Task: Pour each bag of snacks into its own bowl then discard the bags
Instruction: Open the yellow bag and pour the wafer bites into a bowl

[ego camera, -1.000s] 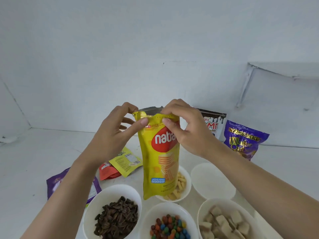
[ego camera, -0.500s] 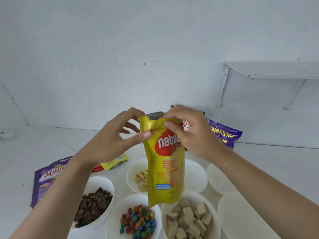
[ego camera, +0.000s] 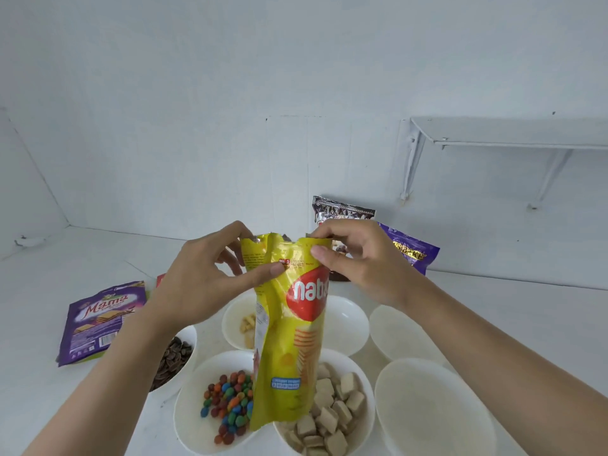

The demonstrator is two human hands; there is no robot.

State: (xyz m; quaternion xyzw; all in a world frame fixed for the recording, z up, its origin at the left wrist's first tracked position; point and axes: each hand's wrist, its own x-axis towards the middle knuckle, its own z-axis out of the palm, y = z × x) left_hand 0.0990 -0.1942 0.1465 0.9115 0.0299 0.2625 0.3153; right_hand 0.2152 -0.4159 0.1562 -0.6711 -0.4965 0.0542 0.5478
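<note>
The left hand [ego camera: 197, 284] and right hand [ego camera: 358, 261] are pinching the yellow wafer bag [ego camera: 289, 357] at its top, which is now splitting open above the candy bowl [ego camera: 194, 429], so pouring is nearing.

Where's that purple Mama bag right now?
In the head view, the Mama bag lies on the table at far left, beside the seed bowl and left of the left hand.

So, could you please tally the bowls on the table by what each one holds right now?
Bowl of dark seeds: 1
Bowl of coloured candies: 1
Bowl of pale wafer cubes: 1
Bowl of small biscuits: 1
Empty bowls: 3
Total: 7 bowls
</note>
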